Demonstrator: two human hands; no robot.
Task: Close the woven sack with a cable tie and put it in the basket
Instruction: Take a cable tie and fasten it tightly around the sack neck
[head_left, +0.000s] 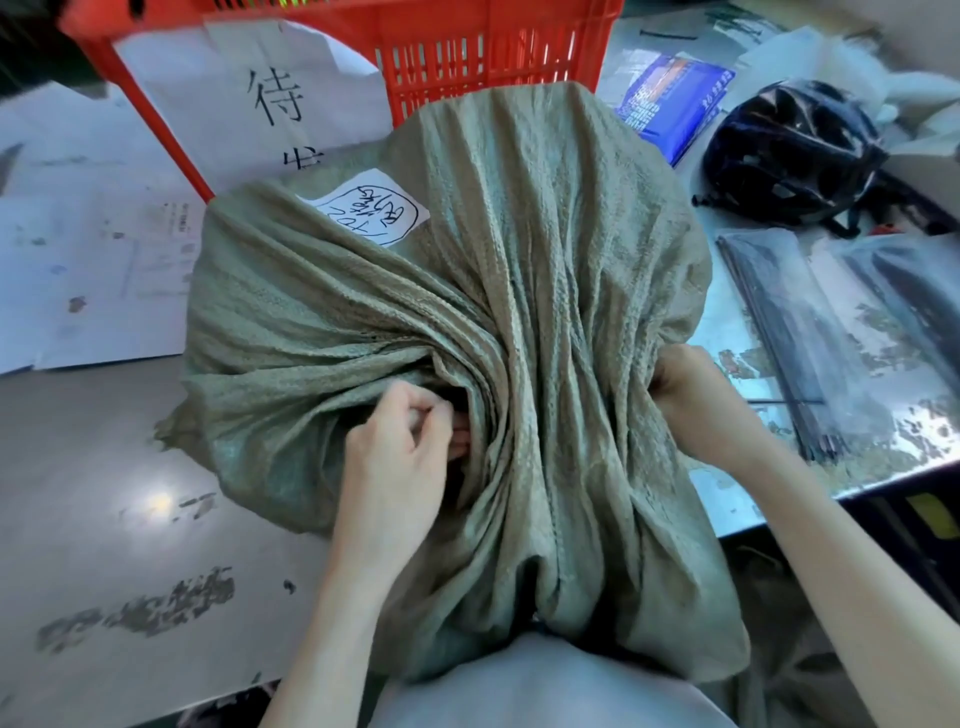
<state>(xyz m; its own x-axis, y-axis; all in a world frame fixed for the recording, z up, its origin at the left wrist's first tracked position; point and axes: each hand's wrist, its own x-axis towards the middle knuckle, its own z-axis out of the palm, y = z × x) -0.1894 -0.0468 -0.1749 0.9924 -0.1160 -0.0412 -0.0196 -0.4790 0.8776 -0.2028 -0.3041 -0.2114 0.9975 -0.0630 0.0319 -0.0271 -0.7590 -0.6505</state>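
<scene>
A bulky grey-green woven sack (545, 270) lies on the table, its mouth end hanging over the near edge toward me. A white handwritten label (371, 214) is stuck on its upper left. My left hand (400, 441) pinches a fold of the sack's fabric near the middle. At the sack's right side my right hand (696, 400) grips the cloth. Behind the sack stands a red plastic basket (467, 52). Black cable ties (795, 343) lie in a clear bag on the right of the table. I see no tie on the sack.
A white paper sign (260, 98) with large black characters hangs on the basket's front. At the back right sit a black helmet (789, 150) and a blue packet (670, 98). White papers (88, 280) lie at the left. The worn metal table (130, 519) spreads at the front left.
</scene>
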